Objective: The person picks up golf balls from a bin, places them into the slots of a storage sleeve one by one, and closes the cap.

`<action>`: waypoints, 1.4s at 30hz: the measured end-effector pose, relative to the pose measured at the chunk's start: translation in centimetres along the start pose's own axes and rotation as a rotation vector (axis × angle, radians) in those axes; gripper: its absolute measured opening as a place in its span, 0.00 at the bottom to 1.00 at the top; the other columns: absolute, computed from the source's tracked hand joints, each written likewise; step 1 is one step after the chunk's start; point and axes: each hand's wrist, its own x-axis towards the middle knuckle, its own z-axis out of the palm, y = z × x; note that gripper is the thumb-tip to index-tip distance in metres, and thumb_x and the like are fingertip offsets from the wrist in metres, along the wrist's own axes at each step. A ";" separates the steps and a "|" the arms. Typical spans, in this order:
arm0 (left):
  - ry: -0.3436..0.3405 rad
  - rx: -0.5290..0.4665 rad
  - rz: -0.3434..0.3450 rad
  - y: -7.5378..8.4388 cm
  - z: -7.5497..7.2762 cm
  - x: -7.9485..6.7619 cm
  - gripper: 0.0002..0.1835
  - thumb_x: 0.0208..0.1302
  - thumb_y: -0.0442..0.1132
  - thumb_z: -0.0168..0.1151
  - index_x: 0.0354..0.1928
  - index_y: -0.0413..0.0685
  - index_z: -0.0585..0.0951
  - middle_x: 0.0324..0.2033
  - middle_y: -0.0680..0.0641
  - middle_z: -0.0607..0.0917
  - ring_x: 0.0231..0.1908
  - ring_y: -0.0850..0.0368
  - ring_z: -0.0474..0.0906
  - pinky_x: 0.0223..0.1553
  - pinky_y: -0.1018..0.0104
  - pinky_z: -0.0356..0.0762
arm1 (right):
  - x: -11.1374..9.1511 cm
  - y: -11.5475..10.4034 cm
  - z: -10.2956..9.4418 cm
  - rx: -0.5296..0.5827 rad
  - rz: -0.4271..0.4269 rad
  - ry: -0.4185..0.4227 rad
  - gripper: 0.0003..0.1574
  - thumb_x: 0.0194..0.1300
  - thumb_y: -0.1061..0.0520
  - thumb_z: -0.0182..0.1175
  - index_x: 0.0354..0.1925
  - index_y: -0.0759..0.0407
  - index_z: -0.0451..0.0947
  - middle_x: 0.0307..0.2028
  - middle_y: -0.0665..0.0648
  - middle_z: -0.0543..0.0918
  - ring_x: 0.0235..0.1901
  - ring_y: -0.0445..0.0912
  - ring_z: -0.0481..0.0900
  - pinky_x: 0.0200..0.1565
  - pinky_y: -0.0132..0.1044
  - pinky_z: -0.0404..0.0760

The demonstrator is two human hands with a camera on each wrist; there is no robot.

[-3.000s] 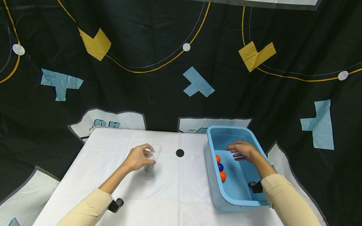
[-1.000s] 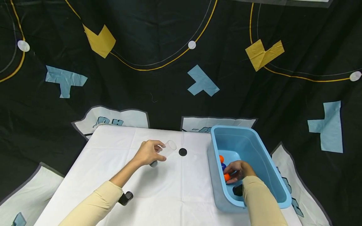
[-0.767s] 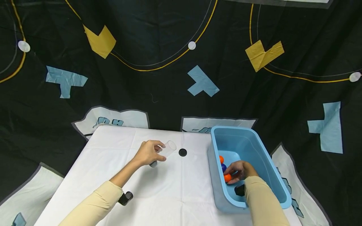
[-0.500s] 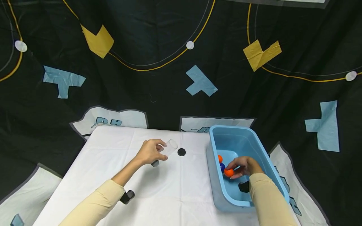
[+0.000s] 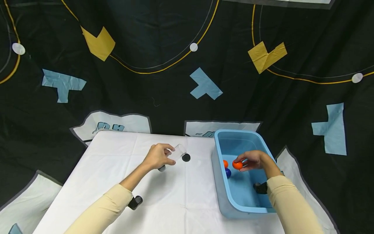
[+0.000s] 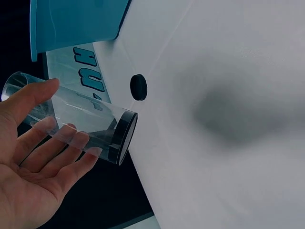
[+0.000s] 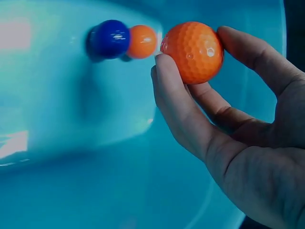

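My left hand (image 5: 159, 156) grips a clear plastic tube (image 6: 90, 114) with a black cap on its lower end. The tube is tilted above the table, its open rim leaning to the right in the head view. Inside the blue bin, my right hand (image 5: 253, 160) pinches an orange golf ball (image 7: 193, 52) between thumb and fingers, lifted off the bin floor. A second orange ball (image 5: 225, 163) and a dark blue ball (image 7: 110, 39) lie side by side along the bin's left wall.
The light blue bin (image 5: 220, 191) stands at the table's right side. A black round cap (image 5: 186, 157) lies on the white tablecloth (image 5: 163, 208), just right of the tube. A dark curtain (image 5: 157, 94) hangs behind the table.
My right hand came down to the nearest orange ball, took hold of it and raised it away from the other balls. My left hand lifted the tube, tilted it and moved right.
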 end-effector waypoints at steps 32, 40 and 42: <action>-0.026 0.002 0.054 2.6 2.4 1.1 0.24 0.39 0.36 0.83 0.44 0.44 0.88 0.33 0.45 0.91 0.34 0.57 0.85 0.36 0.63 0.81 | -3.5 -10.9 9.3 -0.080 -0.309 0.000 0.25 0.66 0.57 0.65 0.55 0.72 0.76 0.53 0.68 0.80 0.47 0.58 0.86 0.57 0.49 0.82; -0.042 0.017 0.061 3.0 2.4 1.1 0.23 0.41 0.37 0.83 0.43 0.46 0.88 0.33 0.45 0.91 0.34 0.56 0.84 0.36 0.62 0.81 | -2.8 -11.4 11.7 -0.096 -0.330 0.019 0.23 0.63 0.57 0.69 0.52 0.70 0.80 0.50 0.67 0.84 0.43 0.56 0.88 0.54 0.48 0.84; -0.049 0.017 0.063 3.1 2.4 1.1 0.23 0.41 0.37 0.83 0.44 0.46 0.88 0.34 0.44 0.91 0.34 0.56 0.83 0.37 0.61 0.81 | -2.6 -11.4 12.0 -0.106 -0.342 0.027 0.22 0.63 0.57 0.70 0.50 0.70 0.82 0.49 0.66 0.85 0.40 0.53 0.89 0.53 0.48 0.84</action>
